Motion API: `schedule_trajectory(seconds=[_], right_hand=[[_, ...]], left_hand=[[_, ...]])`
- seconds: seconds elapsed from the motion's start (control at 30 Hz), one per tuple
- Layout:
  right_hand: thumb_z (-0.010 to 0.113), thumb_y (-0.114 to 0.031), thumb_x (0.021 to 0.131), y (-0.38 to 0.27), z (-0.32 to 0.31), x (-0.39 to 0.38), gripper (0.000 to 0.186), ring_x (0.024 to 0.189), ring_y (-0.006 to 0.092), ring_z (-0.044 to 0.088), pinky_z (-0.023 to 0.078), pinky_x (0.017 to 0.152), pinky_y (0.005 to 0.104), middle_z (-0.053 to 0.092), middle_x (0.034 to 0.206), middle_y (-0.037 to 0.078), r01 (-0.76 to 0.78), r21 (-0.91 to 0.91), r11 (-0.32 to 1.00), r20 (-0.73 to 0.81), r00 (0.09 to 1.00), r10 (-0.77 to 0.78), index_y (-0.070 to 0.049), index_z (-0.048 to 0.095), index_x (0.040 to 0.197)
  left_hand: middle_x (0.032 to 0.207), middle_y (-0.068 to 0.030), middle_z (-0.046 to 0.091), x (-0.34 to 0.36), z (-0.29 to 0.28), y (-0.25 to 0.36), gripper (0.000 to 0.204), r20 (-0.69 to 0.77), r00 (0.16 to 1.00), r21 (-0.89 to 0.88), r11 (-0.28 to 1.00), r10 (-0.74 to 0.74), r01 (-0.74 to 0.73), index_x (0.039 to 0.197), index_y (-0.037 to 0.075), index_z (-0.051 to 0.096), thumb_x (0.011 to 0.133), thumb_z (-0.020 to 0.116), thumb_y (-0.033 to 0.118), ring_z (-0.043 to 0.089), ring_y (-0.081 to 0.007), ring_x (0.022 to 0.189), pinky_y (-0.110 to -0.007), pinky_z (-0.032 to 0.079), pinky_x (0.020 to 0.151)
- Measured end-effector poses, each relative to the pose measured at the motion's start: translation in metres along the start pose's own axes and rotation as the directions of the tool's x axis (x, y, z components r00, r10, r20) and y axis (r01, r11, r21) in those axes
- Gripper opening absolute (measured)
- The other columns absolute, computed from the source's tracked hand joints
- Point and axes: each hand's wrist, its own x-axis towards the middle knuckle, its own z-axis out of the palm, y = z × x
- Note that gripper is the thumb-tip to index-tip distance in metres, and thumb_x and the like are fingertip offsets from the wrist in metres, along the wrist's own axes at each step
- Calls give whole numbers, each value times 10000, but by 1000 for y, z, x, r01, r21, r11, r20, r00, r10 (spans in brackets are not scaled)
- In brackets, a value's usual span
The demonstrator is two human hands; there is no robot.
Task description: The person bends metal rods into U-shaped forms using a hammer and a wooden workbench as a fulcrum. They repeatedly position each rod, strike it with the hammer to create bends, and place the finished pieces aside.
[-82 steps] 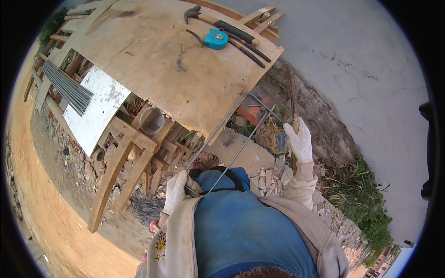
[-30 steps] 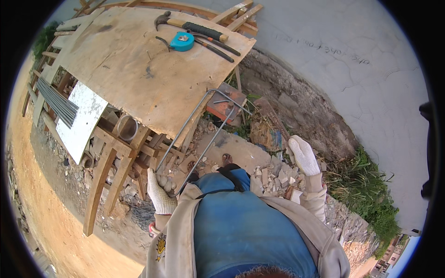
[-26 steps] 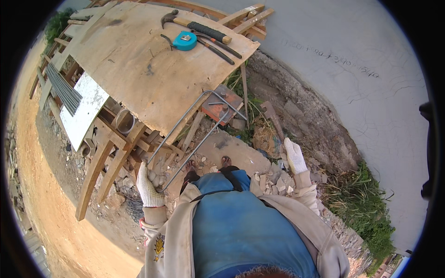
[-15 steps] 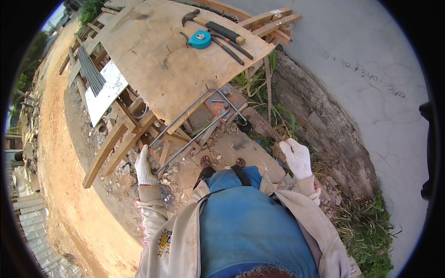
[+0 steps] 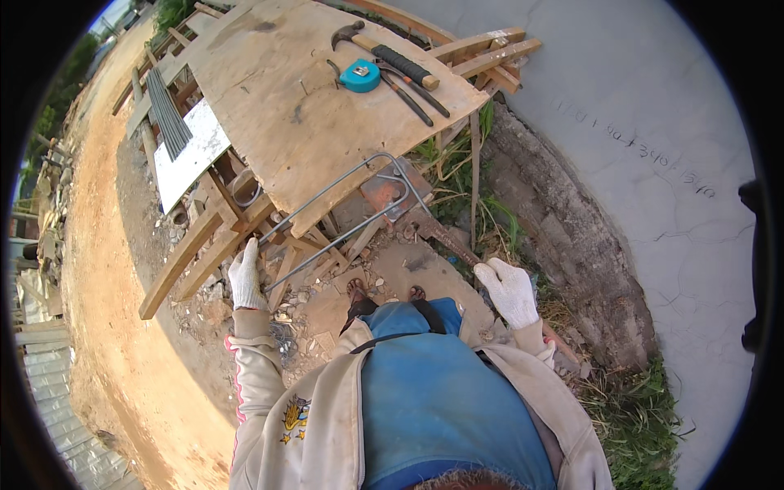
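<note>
Clothing: a beige jacket (image 5: 322, 437) hangs open over a blue shirt (image 5: 441, 384), nearest to me.
Right grip (image 5: 510, 292): in a white knitted glove, closed round the near end of a rusty bar tool (image 5: 447, 239).
Left grip (image 5: 247, 278): gloved the same way, closed on the near left end of a bent steel rod (image 5: 335, 243).
Feet (image 5: 355, 287): in sandals, on the ground between the two arms.
Rod: a long narrow loop, slanting from the left glove to the right, its far bend above an orange-red block (image 5: 378, 194).
Tool: slants far and left to the block; whether its head touches the rod, I can't quite make out from here.
Desk (image 5: 269, 135): a stained plywood sheet just beyond the rod.
Left side: a white board (image 5: 192, 155), with a bundle of thin dark rods (image 5: 169, 114) lying partly across it.
Desk, far right: a turquoise tape measure (image 5: 360, 75), dark-handled pincers (image 5: 412, 94) beside it, then a claw hammer (image 5: 392, 59).
Wall (image 5: 621, 106): grey and cracked, along the right.
</note>
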Motion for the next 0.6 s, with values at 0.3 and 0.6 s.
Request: schedule_trajectory(seconds=[0.3, 0.6], right_hand=[[770, -297, 968, -6, 2, 32, 321, 606, 170, 595, 448, 577, 346, 561, 677, 95, 27, 209, 977, -19, 1000, -23, -8, 640, 916], [761, -279, 996, -60, 59, 111, 302, 599, 80, 629, 443, 489, 240, 698, 765, 31, -66, 664, 745, 105, 994, -6, -2, 723, 1109]], left_hand=[[662, 80, 443, -10, -10, -27, 262, -26, 998, -152, 987, 50, -53, 932, 105, 645, 995, 756, 334, 387, -48, 517, -245, 291, 472], [650, 64, 446, -31, 13, -44, 295, -104, 983, -192, 966, 154, -171, 842, 104, 602, 1018, 725, 307, 384, -55, 503, -243, 316, 462]])
